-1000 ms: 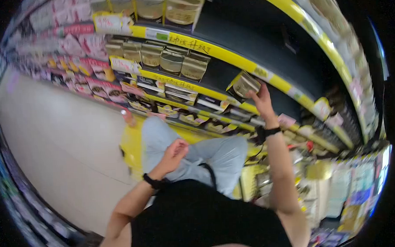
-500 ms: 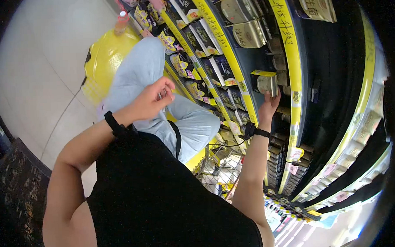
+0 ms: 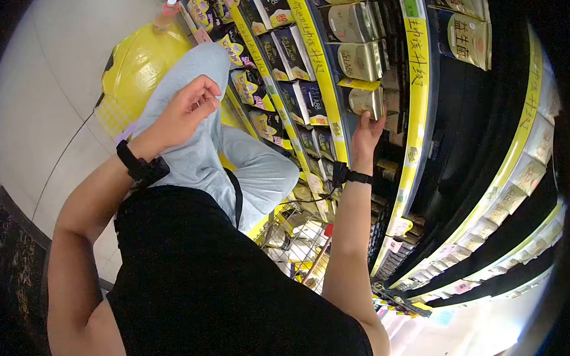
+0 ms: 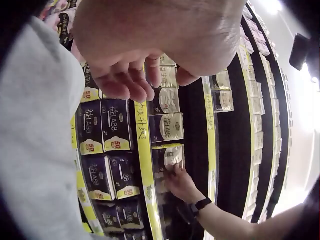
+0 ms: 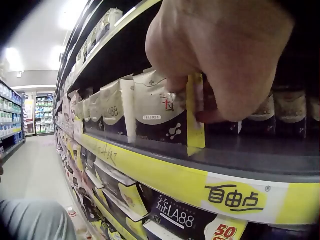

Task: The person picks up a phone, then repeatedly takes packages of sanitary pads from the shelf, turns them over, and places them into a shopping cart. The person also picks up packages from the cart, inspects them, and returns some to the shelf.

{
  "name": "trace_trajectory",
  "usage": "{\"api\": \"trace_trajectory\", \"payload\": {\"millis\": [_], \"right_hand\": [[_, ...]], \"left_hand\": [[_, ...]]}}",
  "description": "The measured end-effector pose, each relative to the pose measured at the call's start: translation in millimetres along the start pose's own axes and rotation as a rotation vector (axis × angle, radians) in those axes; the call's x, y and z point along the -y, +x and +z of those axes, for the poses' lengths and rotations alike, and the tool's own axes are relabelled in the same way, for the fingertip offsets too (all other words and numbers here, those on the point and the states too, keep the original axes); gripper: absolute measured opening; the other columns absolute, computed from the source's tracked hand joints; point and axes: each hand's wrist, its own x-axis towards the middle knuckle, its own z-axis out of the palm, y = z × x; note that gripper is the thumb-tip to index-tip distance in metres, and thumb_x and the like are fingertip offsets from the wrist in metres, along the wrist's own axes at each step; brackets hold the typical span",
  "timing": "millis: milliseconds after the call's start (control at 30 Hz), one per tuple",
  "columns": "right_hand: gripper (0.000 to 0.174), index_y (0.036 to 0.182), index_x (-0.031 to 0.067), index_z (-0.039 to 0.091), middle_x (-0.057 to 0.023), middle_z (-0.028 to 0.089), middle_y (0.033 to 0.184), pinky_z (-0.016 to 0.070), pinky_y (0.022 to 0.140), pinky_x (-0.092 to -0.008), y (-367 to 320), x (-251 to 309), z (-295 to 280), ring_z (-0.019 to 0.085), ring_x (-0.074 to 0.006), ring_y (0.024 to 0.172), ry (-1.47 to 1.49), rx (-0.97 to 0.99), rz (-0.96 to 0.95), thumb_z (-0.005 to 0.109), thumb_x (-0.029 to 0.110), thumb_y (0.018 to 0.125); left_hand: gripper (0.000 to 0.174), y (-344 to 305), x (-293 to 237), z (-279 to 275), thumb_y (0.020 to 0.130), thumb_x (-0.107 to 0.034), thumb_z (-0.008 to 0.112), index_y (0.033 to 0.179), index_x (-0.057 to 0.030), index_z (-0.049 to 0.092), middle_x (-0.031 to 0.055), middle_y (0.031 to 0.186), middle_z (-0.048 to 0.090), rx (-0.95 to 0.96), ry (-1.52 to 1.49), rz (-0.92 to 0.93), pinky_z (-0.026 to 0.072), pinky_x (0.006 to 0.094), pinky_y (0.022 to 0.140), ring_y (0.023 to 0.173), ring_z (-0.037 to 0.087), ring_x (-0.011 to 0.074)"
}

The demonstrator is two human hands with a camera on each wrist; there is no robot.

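Observation:
My right hand (image 3: 366,137) pinches a gold-and-dark pack of sanitary pads (image 3: 365,101) by its side, on a shelf. In the right wrist view the pack (image 5: 152,112) stands upright close beside a row of similar packs (image 5: 112,107), and a yellow strip (image 5: 196,112) runs down its near side by my fingers. My left hand (image 3: 185,112) hangs over my left thigh with fingers loosely curled, holding nothing. Its wrist view shows the left palm (image 4: 155,35) near the camera and the right hand (image 4: 182,185) at the pack beyond.
Yellow-edged shelf rails (image 5: 235,197) run in front of the packs. Dark packs (image 3: 287,49) fill the lower shelves. Beside my knee are a yellow seat-like block (image 3: 140,67) and a bottle (image 3: 166,17). A wire basket (image 3: 300,240) stands at my right.
The head view has turned. The pack, earlier tilted at the shelf's front edge, now stands against its neighbours, slid along the shelf by my right hand. The left hand stays loosely curled.

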Motion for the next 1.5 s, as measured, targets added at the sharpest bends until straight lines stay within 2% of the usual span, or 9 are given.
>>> {"api": "trace_trajectory", "payload": {"millis": [433,633,767,900,1100,1300,1367,1433,1500], "right_hand": [[0.070,0.155,0.0085,0.016,-0.0150,0.041,0.147,0.0346,0.110,-0.0363,3.1,1.2,5.9,0.043,-0.0246,0.131,-0.020,0.000,0.032,0.057,0.011,0.099],[0.075,0.156,0.0098,0.016,-0.0161,0.042,0.146,0.0401,0.106,-0.0359,-16.6,-0.2,11.3,0.046,-0.0239,0.129,0.076,-0.161,0.060,0.062,0.012,0.096],[0.062,0.151,0.0047,0.028,-0.0177,0.046,0.141,0.0421,0.106,-0.0386,-65.9,14.4,-39.0,0.050,-0.0266,0.127,-0.007,0.099,0.216,0.059,0.012,0.098],[0.043,0.137,-0.0005,0.047,-0.0145,0.061,0.123,0.0474,0.097,-0.0349,-143.1,15.3,-122.2,0.060,-0.0223,0.111,-0.067,0.135,0.341,0.057,0.018,0.100],[0.043,0.138,0.0043,0.045,-0.0116,0.061,0.120,0.0500,0.092,-0.0351,-298.1,39.6,-221.5,0.062,-0.0219,0.106,0.061,-0.467,0.286,0.055,0.022,0.100],[0.054,0.143,0.0112,0.040,-0.0071,0.062,0.119,0.0504,0.088,-0.0399,-500.7,70.0,-280.4,0.060,-0.0254,0.108,0.051,-0.830,0.796,0.053,0.040,0.099],[0.061,0.138,0.0086,0.049,-0.0087,0.062,0.122,0.0505,0.086,-0.0428,-575.2,53.8,-286.3,0.062,-0.0269,0.104,-0.323,-0.816,1.158,0.058,0.050,0.094],[0.060,0.126,0.0058,0.060,-0.0125,0.062,0.124,0.0494,0.086,-0.0446,-693.8,-23.1,-321.4,0.059,-0.0290,0.108,-0.774,-0.356,1.448,0.062,0.054,0.090],[0.068,0.125,0.0065,0.059,-0.0194,0.053,0.135,0.0439,0.099,-0.0477,-721.8,-14.3,-259.3,0.048,-0.0370,0.125,-1.024,-0.321,1.447,0.069,0.057,0.080]], "left_hand": [[0.004,-6.0,16.3,2.1,0.096,-0.009,0.055,0.097,-0.0060,0.054,-0.0036,0.089,0.050,0.105,0.130,-0.060,0.0383,0.0218,0.073,0.082,0.044,0.0042],[0.008,-13.4,3.3,19.6,0.093,-0.013,0.060,0.094,-0.0058,0.057,-0.0044,0.080,0.055,0.085,0.241,0.038,0.0396,0.0213,0.061,0.071,0.048,0.0033],[0.008,-25.3,-8.4,24.7,0.091,-0.012,0.062,0.093,-0.0049,0.057,-0.0040,0.080,0.056,0.106,0.284,0.016,0.0397,0.0211,0.060,0.072,0.048,0.0035],[0.007,-30.3,12.0,24.1,0.092,-0.011,0.061,0.093,-0.0045,0.057,-0.0043,0.080,0.055,0.105,0.237,-0.022,0.0393,0.0213,0.062,0.072,0.047,0.0037],[0.009,-11.8,36.1,53.6,0.092,-0.012,0.062,0.093,-0.0042,0.058,-0.0010,0.082,0.059,0.241,0.249,-0.089,0.0435,0.0223,0.066,0.076,0.053,0.0054],[0.013,14.2,11.2,123.9,0.094,-0.018,0.063,0.094,-0.0060,0.060,-0.0025,0.079,0.058,0.625,0.410,-0.163,0.0452,0.0242,0.065,0.072,0.052,0.0049],[0.013,19.5,19.5,144.9,0.094,-0.019,0.063,0.095,-0.0056,0.060,-0.0037,0.078,0.057,0.727,0.374,-0.089,0.0449,0.0243,0.063,0.071,0.051,0.0046],[0.013,22.9,13.8,165.3,0.095,-0.017,0.063,0.095,-0.0048,0.059,-0.0047,0.079,0.056,0.800,0.503,-0.104,0.0442,0.0235,0.065,0.072,0.051,0.0045],[0.012,20.6,22.0,178.1,0.095,-0.016,0.063,0.096,-0.0045,0.059,-0.0039,0.082,0.057,0.849,0.437,-0.174,0.0437,0.0225,0.068,0.075,0.051,0.0044]]}}
